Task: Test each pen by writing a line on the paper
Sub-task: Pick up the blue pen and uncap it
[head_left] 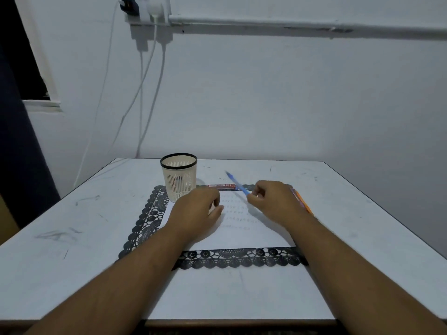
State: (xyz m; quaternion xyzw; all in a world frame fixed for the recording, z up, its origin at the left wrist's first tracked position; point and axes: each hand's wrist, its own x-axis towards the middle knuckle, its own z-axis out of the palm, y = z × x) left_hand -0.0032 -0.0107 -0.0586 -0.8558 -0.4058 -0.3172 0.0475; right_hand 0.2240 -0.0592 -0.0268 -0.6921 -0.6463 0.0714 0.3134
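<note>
pen: we pinch the blue pen point(237, 183) in the right hand point(275, 201), axis running up-left toward the table's far edge
tip: hidden by our fingers
paper point(242, 234): directly under the hand
left hand point(197, 211): loosely curled, resting on paper, holding nothing

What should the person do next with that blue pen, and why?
Probably lower the blue pen until its tip meets the paper and draw a line. The right hand pinches it with the far end raised over the table, off the sheet, while the left hand rests on the paper, steadying it.
</note>
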